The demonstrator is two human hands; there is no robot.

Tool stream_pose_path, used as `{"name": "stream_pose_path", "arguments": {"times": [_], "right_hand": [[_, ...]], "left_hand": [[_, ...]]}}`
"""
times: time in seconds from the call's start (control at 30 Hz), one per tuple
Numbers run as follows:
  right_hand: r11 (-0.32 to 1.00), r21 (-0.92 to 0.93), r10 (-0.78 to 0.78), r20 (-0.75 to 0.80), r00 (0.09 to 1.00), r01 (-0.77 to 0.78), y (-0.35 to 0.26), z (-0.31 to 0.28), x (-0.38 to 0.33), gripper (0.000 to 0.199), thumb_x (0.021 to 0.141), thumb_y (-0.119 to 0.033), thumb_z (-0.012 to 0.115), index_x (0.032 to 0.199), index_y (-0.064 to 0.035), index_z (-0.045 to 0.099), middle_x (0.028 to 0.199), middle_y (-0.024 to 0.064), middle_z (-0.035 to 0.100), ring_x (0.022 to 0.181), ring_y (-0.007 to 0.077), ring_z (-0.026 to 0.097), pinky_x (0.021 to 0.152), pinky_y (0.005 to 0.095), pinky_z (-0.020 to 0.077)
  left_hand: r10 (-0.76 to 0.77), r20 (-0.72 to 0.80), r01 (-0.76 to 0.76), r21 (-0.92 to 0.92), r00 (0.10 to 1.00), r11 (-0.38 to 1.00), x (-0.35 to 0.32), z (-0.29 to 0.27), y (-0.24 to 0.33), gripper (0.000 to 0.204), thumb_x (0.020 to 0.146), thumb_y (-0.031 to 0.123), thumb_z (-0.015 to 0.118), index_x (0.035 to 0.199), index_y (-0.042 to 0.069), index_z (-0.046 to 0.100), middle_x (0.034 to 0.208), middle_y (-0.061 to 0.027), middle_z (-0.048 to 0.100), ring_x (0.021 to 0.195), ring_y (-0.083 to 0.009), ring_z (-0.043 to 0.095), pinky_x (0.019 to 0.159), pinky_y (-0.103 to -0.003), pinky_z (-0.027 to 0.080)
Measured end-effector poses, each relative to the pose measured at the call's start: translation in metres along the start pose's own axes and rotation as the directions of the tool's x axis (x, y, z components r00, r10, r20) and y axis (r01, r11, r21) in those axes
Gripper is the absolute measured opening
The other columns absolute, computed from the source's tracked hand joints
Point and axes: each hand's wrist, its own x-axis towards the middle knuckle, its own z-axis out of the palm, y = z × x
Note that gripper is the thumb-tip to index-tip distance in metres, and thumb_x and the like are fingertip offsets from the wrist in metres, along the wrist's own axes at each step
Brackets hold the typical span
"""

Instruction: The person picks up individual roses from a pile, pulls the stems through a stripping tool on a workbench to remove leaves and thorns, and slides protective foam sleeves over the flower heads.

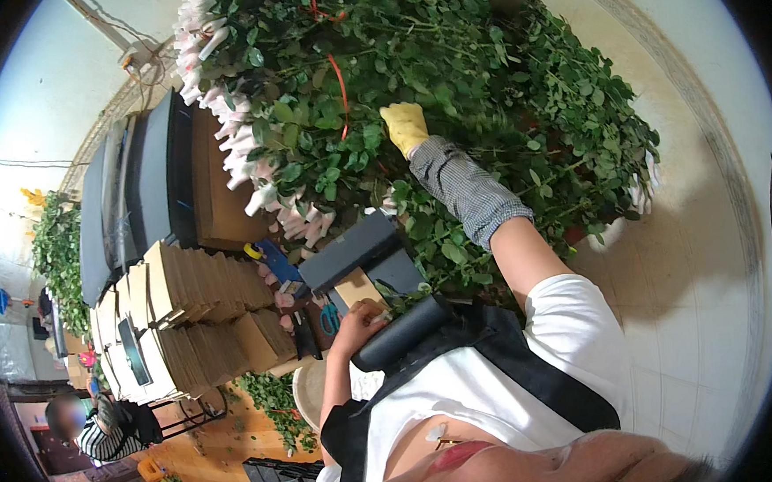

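Observation:
A large heap of leafy flower stems (473, 68), probably roses, fills the upper middle, with pale pink sleeves (244, 152) over the heads along its left side. My right hand (406, 127), in a yellow glove, is closed among the stems; the leaves cover exactly what its fingers grip. My bare left hand (360, 327) is low in the middle, fingers bent beside a small piece of cardboard (359, 289) and a black roll (405, 333). Something small and partly green shows at its fingertips, too unclear to name. A dark box-like block (349, 250) lies just beyond.
Stacks of folded cardboard (199, 283) stand at left, before large dark panels (148, 180). Teal-handled scissors (330, 319) and a blue tool with a yellow end (274, 261) lie near my left hand. Another person (115, 427) is at far left. Greenery lies on the wooden floor (230, 445).

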Motion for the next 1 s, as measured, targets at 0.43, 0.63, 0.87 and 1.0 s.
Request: {"name": "stream_pose_path", "arguments": {"times": [0.43,0.63,0.87,1.0], "right_hand": [[0.966,0.196,-0.006,-0.630,0.777,0.166,0.001,-0.132,-0.008,0.033,0.069,-0.002,0.067,0.061,-0.0118,0.036,0.061,0.0044,0.028,0.063,0.0263,0.040,0.070,0.0358,0.0410],[0.997,0.075,0.043,-0.390,0.920,-0.015,0.059,-0.172,-0.045,0.027,0.077,-0.010,0.072,0.103,-0.0001,0.068,0.097,0.0192,0.067,0.102,0.0372,0.061,0.091,0.0461,0.0490],[0.988,0.117,-0.041,-0.429,0.902,0.101,0.088,-0.261,-0.112,0.026,0.080,-0.007,0.073,0.105,-0.0001,0.069,0.105,0.0166,0.070,0.101,0.0292,0.066,0.094,0.0412,0.0513],[0.896,0.442,0.083,-0.243,0.967,0.034,0.090,-0.229,-0.141,0.027,0.077,-0.004,0.071,0.104,-0.0022,0.070,0.099,0.0135,0.070,0.096,0.0309,0.066,0.091,0.0382,0.0539]], "left_hand": [[0.053,-0.019,-0.053,-0.028,0.998,0.998,-0.004,-0.009,-0.005,0.028,0.083,0.015,0.078,0.104,0.000,0.066,0.096,-0.0118,0.061,0.084,-0.0220,0.065,0.076,-0.034,0.053],[0.042,-0.065,-0.053,-0.178,0.997,0.983,-0.009,0.004,-0.022,0.026,0.083,0.011,0.078,0.104,0.001,0.067,0.098,-0.0105,0.060,0.082,-0.0202,0.063,0.076,-0.032,0.053],[0.099,-0.066,-0.107,-0.134,0.993,0.985,-0.003,0.001,-0.010,0.024,0.085,0.012,0.075,0.104,0.001,0.066,0.095,-0.0101,0.056,0.079,-0.0212,0.058,0.072,-0.035,0.049],[0.088,-0.049,-0.093,-0.112,0.995,0.989,-0.006,-0.004,-0.009,0.026,0.085,0.013,0.075,0.106,0.001,0.066,0.098,-0.0116,0.058,0.083,-0.0245,0.061,0.075,-0.035,0.050]]}}
